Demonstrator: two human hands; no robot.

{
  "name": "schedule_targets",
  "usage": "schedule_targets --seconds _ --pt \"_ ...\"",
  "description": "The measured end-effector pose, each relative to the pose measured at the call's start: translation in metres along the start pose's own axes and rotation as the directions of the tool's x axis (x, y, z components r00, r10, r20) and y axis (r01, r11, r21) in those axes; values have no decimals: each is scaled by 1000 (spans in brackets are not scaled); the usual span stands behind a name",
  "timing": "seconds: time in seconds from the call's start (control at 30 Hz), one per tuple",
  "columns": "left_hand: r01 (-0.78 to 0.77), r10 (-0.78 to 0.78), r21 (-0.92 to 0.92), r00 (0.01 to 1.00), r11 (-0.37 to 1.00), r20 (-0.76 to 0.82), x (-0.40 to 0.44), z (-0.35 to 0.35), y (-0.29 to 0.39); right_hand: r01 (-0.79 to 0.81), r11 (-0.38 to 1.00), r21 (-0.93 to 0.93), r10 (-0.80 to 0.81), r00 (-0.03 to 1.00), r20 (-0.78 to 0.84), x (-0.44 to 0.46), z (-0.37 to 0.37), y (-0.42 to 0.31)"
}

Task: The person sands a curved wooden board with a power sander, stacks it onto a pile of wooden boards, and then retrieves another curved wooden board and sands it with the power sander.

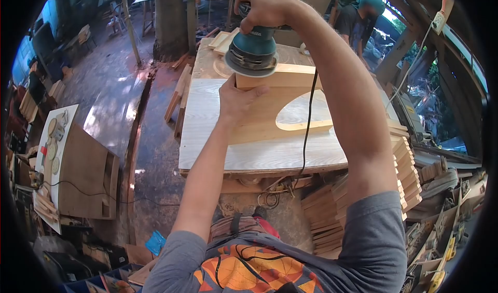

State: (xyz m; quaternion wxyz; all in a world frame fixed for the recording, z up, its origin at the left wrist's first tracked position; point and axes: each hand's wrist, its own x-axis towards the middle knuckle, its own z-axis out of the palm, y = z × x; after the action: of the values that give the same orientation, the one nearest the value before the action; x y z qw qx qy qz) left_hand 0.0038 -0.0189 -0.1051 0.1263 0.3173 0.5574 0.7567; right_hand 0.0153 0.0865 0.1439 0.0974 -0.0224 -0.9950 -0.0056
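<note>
My right hand [267, 10] is closed over the top of a teal orbital sander [254, 48]. The sander's round pad rests on the upper edge of a pale wooden piece [257, 117], near its left corner. This piece stands on edge and has a large oval cutout on its right side. With my left hand [239, 98] I grip its left end, thumb stretched across the front face and the other fingers hidden behind. A black cord [309, 121] hangs down past the cutout. Beneath lies a whitish wood-grain board [205, 132] on the workbench.
Stacked wooden slats [327, 215] stand at the right below the bench. A wooden cabinet [85, 163] with round discs on its white top is at the left. Another person [358, 23] stands at the back right. A cable [129, 202] crosses the floor.
</note>
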Motion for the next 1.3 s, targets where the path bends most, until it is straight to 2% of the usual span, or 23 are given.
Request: schedule_targets --seconds 0.03,0.17,0.53,0.77,0.87,0.93,1.13,1.23,1.3 --pt "-14 15 -63 1000 998 9 1 0 -4 -21 1000 -13 21 1000 -16 -3 0 5" --pt "39 -38 -54 999 998 4 2 1 -7 -47 999 -9 47 998 -39 -17 0 26" --pt "-35 35 -8 999 999 -41 6 0 -19 -225 973 -52 221 972 -75 -49 -1 88" --pt "-14 15 23 1000 1000 -8 15 -4 -21 -256 965 -55 252 965 -68 -58 -4 112" --pt "17 -17 32 1000 999 -4 20 -3 -21 -224 974 -34 223 974 -35 -50 -6 89" --pt "-26 26 -6 1000 1000 -13 20 -2 -20 -135 989 -51 132 990 -56 -39 -3 71" --pt "-15 18 71 999 997 -39 23 -4 -18 -45 999 -22 45 999 -22 -7 1 14" --pt "-6 10 77 999 997 -47 23 -5 -24 -32 999 -17 33 999 28 -6 -5 -9" --pt "-19 24 92 999 996 -49 19 -5 -21 -18 1000 -13 18 1000 6 2 2 -4"
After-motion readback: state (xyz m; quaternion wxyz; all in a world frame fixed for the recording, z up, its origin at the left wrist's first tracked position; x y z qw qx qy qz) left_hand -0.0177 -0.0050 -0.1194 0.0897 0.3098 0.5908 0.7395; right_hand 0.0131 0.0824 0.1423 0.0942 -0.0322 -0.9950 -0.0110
